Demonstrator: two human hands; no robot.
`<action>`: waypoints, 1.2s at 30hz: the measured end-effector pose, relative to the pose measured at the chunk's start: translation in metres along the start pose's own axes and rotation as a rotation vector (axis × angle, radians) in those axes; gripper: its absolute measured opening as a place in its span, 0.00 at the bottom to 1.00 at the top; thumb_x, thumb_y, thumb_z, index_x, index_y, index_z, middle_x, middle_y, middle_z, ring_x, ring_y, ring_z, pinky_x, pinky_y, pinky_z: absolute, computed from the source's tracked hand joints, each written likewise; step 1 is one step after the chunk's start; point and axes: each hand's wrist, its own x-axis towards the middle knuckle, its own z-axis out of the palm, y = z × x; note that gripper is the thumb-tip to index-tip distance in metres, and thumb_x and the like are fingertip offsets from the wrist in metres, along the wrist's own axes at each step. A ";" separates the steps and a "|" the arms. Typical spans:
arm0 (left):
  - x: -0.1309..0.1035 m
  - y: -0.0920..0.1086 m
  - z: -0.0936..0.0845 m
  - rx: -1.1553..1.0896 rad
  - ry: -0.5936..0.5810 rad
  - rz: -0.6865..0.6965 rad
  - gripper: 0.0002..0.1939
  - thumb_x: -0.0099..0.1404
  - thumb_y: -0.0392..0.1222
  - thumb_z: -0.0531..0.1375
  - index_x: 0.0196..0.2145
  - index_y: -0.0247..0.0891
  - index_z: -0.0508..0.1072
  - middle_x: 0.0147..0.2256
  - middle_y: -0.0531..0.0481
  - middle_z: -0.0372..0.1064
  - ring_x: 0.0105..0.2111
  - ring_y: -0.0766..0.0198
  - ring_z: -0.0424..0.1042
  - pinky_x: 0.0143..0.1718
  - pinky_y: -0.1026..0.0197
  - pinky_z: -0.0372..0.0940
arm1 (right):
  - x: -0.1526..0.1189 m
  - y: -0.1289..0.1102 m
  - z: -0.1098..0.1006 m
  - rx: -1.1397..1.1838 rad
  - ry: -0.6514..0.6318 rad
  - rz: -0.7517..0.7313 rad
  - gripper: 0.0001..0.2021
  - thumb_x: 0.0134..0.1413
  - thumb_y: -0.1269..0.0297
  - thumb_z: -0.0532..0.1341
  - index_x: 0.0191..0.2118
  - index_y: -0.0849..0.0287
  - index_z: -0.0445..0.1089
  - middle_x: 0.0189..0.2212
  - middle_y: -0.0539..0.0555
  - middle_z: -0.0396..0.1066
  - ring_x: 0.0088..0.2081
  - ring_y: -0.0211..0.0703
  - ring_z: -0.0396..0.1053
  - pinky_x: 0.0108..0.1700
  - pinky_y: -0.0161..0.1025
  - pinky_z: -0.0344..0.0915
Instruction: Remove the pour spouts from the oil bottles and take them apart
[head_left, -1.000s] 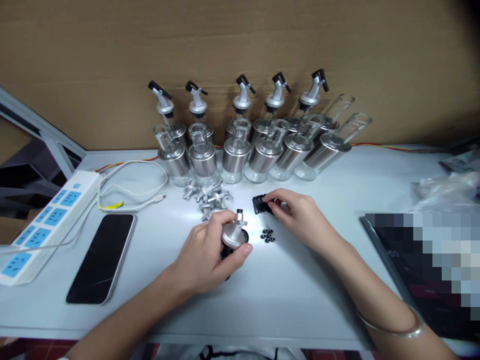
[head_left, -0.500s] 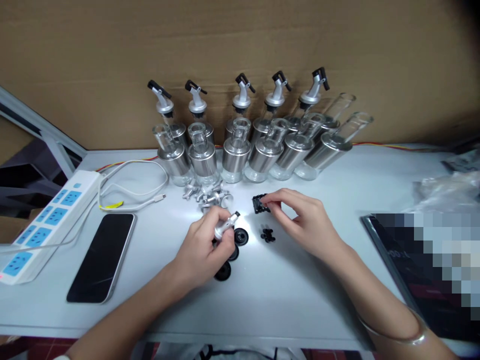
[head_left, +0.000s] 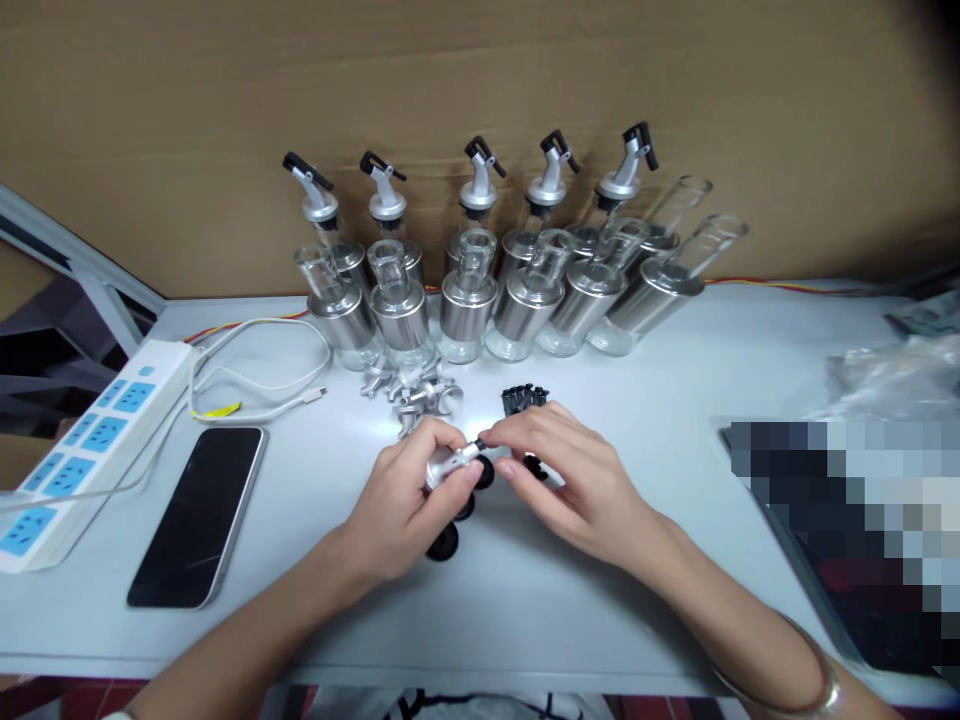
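Note:
My left hand [head_left: 409,500] pinches a silver pourer spout [head_left: 448,465] with a black tip, angled up to the right. At that tip rests the index finger of my right hand [head_left: 581,485], its thumb held apart; nothing shows between them. Just beyond my right fingers lies a cluster of black levers [head_left: 525,397], and several small black parts [head_left: 535,466] sit partly hidden under that hand. Black round stoppers [head_left: 443,541] lie beneath and beside my left hand. A pile of loose silver spouts [head_left: 424,388] is behind it.
Glass bottles with metal sleeves [head_left: 466,305] stand in two rows before a cardboard wall [head_left: 450,70]; several back ones carry pourers [head_left: 478,185]. At left are a power strip [head_left: 97,440], white cable [head_left: 259,410] and phone [head_left: 199,515]. A dark tablet-like device [head_left: 817,560] and plastic bags [head_left: 900,375] lie right.
My right hand has moved left from the black levers to the spout's tip, its index finger now touching it. My left hand keeps the spout nearly in place, turned slightly flatter.

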 end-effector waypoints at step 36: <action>0.005 -0.003 0.000 0.221 0.060 0.339 0.01 0.69 0.36 0.53 0.37 0.38 0.62 0.31 0.52 0.66 0.30 0.66 0.65 0.32 0.64 0.60 | 0.002 0.028 -0.024 0.007 -0.060 0.394 0.08 0.61 0.66 0.57 0.36 0.58 0.73 0.31 0.53 0.72 0.31 0.41 0.69 0.32 0.36 0.64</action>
